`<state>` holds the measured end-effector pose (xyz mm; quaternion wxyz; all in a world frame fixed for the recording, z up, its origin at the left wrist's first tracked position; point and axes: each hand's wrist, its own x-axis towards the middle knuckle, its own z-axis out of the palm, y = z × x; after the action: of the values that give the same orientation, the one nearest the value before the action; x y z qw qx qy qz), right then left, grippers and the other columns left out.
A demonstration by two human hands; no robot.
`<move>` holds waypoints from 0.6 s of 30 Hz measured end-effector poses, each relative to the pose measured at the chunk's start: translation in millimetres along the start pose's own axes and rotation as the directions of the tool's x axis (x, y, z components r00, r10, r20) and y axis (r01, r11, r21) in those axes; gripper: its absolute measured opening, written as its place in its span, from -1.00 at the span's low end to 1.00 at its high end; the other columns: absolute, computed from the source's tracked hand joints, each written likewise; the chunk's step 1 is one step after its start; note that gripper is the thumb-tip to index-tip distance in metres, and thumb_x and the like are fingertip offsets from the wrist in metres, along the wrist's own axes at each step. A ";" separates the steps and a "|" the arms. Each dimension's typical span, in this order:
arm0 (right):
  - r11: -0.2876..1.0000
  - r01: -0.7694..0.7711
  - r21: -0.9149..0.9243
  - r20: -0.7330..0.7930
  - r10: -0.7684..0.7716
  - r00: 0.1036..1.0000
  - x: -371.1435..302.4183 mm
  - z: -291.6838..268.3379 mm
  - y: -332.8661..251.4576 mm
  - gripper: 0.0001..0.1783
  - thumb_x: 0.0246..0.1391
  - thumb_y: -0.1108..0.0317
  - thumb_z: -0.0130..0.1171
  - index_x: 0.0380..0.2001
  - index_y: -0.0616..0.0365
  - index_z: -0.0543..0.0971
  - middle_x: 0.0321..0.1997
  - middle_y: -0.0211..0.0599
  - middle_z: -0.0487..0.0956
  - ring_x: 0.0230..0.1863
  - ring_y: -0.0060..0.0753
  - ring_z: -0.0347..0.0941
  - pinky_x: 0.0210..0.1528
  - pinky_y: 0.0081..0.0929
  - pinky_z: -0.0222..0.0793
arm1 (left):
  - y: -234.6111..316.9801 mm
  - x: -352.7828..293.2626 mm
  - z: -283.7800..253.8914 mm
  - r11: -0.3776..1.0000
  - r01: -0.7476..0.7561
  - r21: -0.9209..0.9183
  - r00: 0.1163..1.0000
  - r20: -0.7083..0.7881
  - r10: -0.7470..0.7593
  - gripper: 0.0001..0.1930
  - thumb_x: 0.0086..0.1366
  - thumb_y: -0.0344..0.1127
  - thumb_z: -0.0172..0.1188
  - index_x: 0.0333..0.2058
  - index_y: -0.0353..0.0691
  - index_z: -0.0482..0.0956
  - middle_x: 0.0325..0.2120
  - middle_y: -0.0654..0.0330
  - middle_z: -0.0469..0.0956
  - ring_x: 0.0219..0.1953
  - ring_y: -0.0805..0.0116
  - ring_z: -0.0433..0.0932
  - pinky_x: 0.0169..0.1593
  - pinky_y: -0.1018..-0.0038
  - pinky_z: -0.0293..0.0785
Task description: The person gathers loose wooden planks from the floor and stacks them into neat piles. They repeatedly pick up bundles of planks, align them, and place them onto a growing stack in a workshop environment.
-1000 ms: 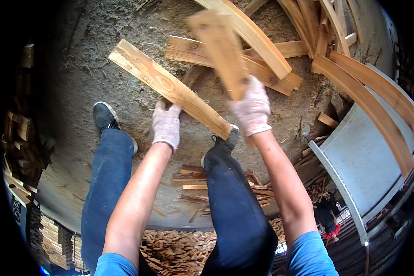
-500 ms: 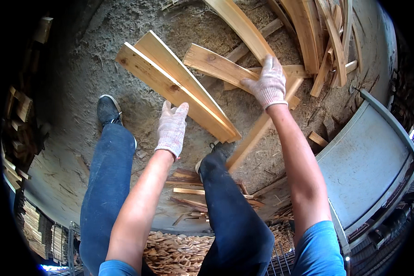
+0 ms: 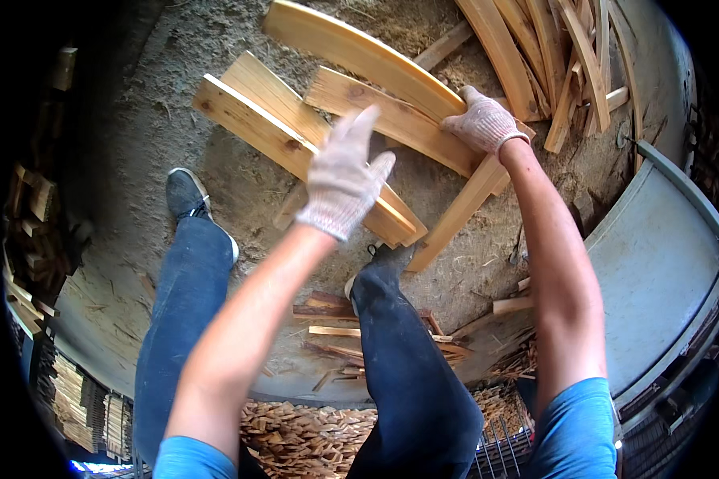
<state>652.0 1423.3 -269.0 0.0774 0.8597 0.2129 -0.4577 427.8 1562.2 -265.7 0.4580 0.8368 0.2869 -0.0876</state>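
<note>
My right hand (image 3: 487, 124), in a pale knit glove, grips the near end of a long wooden plank (image 3: 359, 54) that slants up to the far left. Just under that plank lies a shorter board (image 3: 399, 124) with a knot, close to the same hand. My left hand (image 3: 343, 180), gloved too and slightly blurred, hovers with thumb and fingers apart and holds nothing. Beneath it, a knotted board (image 3: 252, 120) rests against a second board (image 3: 270, 89), their near ends by my right shoe. A narrow wooden strip (image 3: 455, 214) slants below my right hand.
Several long planks (image 3: 503, 56) are heaped at the far right. A grey metal panel (image 3: 655, 263) stands at the right. Wood scraps (image 3: 335, 331) lie near my right leg (image 3: 399, 351), with a large pile of wood pieces (image 3: 303, 435) at the bottom. Sawdust covers parts of the floor.
My right hand has moved slightly right and up, and the long plank has swung left over the boards. My left hand has moved right and up, across the paired boards.
</note>
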 end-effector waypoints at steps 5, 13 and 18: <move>0.962 0.033 0.271 0.044 -0.046 0.998 -34.2 16.5 4.0 -0.57 0.16 0.24 0.35 0.06 0.15 0.57 -0.10 0.01 0.70 -0.08 -0.02 0.66 0.07 -0.23 0.54 | -1.8 71.7 -14.3 0.537 -0.370 0.758 0.902 0.156 0.402 -0.08 0.13 -0.08 0.47 0.42 -0.13 0.24 0.41 -0.12 0.21 0.48 -0.06 0.14 0.54 0.04 -0.03; 0.792 0.611 -0.019 -0.679 -0.458 0.573 -155.7 74.3 -20.6 -0.15 -0.17 0.33 0.58 0.21 0.24 0.43 0.05 -0.02 0.59 0.10 0.10 0.54 0.23 -0.10 0.46 | 8.0 82.6 -31.8 0.496 -0.638 0.589 0.751 0.620 0.230 -0.39 0.19 -0.38 0.30 0.26 -0.01 0.44 0.15 0.06 0.46 0.30 0.04 0.38 0.39 0.05 0.21; 0.844 -0.188 0.503 -0.475 0.451 0.755 -159.1 201.2 46.6 0.19 -0.16 0.16 0.61 0.42 0.41 0.13 0.42 0.33 0.29 0.41 0.16 0.32 0.44 -0.19 0.27 | 32.5 87.6 -17.6 0.537 -0.644 0.545 0.734 0.637 0.234 -0.48 0.21 -0.41 0.26 0.19 -0.09 0.49 0.07 0.08 0.51 0.15 0.03 0.51 0.29 0.11 0.31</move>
<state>442.6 1268.5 -255.9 -0.1007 0.9761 -0.0330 -0.1897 515.8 1598.2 -268.3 0.1422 0.9400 -0.1297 -0.2818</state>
